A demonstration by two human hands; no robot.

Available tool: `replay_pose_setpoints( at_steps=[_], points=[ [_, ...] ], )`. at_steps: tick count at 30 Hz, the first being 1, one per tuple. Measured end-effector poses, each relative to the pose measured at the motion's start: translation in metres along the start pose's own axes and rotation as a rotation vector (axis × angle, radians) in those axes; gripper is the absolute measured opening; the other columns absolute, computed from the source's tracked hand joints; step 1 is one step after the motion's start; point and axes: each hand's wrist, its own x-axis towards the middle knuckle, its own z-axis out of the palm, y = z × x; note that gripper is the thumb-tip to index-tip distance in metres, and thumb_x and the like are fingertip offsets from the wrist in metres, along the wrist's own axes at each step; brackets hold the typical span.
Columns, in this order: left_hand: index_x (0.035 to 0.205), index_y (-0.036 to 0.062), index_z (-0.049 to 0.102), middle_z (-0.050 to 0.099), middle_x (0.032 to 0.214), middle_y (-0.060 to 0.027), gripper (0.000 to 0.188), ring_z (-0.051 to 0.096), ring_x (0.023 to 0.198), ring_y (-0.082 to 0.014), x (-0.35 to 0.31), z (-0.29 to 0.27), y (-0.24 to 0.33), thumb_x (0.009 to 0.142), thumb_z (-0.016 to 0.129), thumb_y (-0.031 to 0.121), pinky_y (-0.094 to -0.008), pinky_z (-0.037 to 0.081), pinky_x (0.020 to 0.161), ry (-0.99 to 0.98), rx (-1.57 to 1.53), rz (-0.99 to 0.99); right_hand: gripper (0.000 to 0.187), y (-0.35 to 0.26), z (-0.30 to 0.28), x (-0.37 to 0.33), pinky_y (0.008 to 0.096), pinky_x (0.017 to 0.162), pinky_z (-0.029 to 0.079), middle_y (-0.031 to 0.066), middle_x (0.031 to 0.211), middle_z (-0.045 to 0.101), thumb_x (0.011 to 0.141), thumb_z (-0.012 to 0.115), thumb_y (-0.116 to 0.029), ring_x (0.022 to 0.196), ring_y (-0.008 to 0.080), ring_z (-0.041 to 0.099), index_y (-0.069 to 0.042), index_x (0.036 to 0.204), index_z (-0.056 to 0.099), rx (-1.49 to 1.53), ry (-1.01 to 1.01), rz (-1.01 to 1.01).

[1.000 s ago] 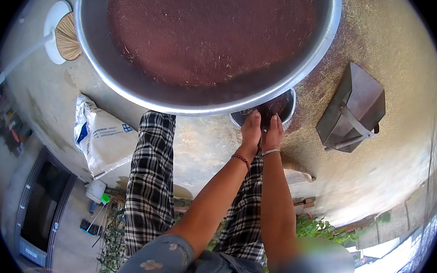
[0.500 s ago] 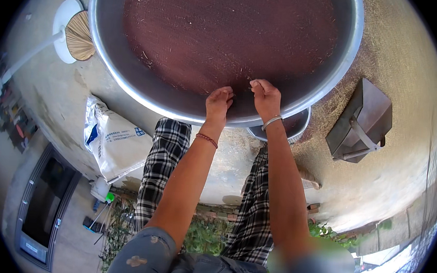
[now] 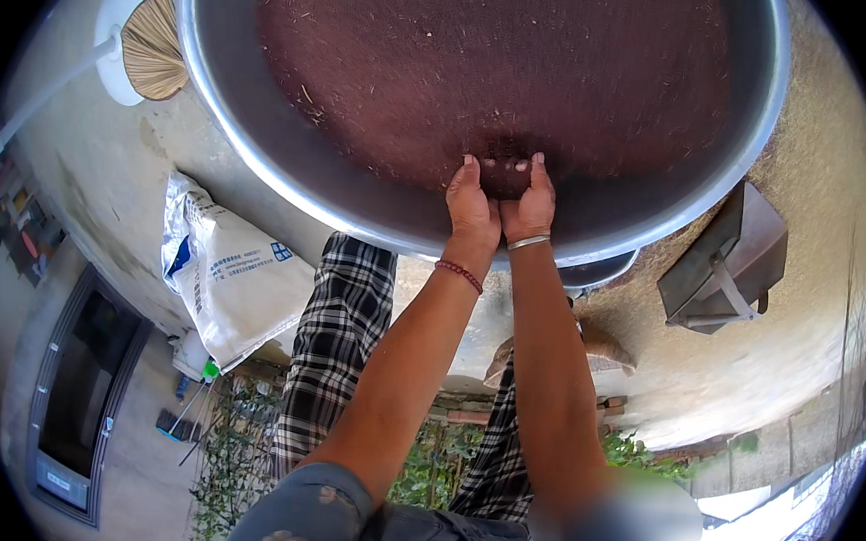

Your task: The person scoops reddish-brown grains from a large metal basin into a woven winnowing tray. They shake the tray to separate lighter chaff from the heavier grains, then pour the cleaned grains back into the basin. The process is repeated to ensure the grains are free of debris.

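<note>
Your left hand [image 3: 472, 205] and right hand [image 3: 530, 202], moments ago down at the small bowl [image 3: 596, 273], now press together cupped around reddish-brown grain [image 3: 485, 65] in the big metal basin [image 3: 262, 151], so scooping has begun there.

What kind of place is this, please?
Probably an outdoor yard or rooftop terrace for drying grain: a large metal basin of reddish-brown grain, bare concrete floor, a white sack.

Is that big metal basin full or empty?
Partly full: dark reddish-brown grain covers the basin floor, bare metal wall showing above it.
</note>
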Motion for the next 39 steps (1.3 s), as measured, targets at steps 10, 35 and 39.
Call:
replay_pose_setpoints(
  at_steps=[10,35,39],
  points=[
    [0.075,0.0059,0.055,0.055,0.079,-0.0041,0.026,0.051,0.080,-0.0163,-0.105,-0.009,-0.015,0.093,0.050,0.025,-0.0317,0.042,0.080,-0.183,-0.104,0.020,0.032,-0.043,-0.021,-0.100,0.0344,0.073,0.043,0.0067,0.070,0.049,0.093,0.049,-0.024,0.072,0.0185,0.048,-0.005,0.069,0.047,0.048,-0.251,-0.112],
    [0.094,0.0011,0.061,0.063,0.086,-0.0034,0.013,0.059,0.078,-0.0092,-0.115,-0.032,-0.036,0.089,0.056,0.011,-0.0232,0.048,0.072,-0.311,0.875,0.344,0.004,-0.131,-0.070,-0.131,0.0366,0.062,0.048,0.0125,0.079,0.058,0.078,0.058,-0.002,0.068,0.0268,0.059,-0.001,0.082,0.057,-1.251,-0.006,-0.797],
    [0.091,0.0014,0.063,0.064,0.079,-0.0073,0.011,0.061,0.073,-0.0134,-0.042,-0.042,-0.001,0.085,0.058,0.009,-0.0250,0.049,0.068,-0.172,1.487,0.685,0.007,-0.128,-0.016,-0.081,0.0390,0.070,0.048,0.0134,0.081,0.058,0.078,0.060,-0.010,0.080,0.0306,0.058,-0.004,0.077,0.058,-1.827,-0.276,-1.080]
  ],
)
